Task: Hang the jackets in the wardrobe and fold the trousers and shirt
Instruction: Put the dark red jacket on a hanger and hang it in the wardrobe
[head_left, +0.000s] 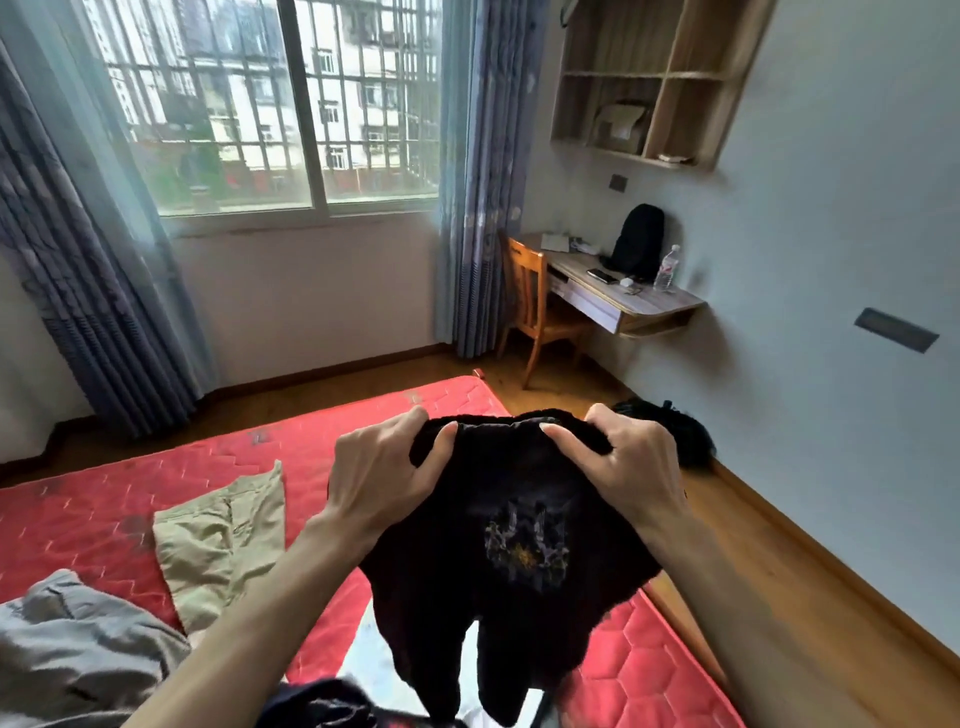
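Black garment (519, 525) is held up, pinched at its top edge by left hand (382, 475) and right hand (621, 462); khaki trousers (223, 540) and grey clothing (78, 639) remain unfolded on the bed (104, 499).

Black shirt (509, 525), with a small muted print of grey, purple and yellow at its middle. Beneath the shirt, red mattress (130, 499) quilted in a zigzag and hexagon pattern, stained darker in patches. Left of the shirt, khaki-beige trousers (223, 540); further left and lower, a plain grey garment (78, 649). Just right of the shirt, a black heap (680, 431) on the orange-brown wooden floor (779, 597). Beyond the shirt, blue-grey curtains (483, 171) with a faint floral print and darker horizontal stripes near the hem. Orange wooden chair (530, 301) beside a pale wood-grain desk (639, 301) bearing a black bag (636, 239). Walls (857, 208) pale bluish white.
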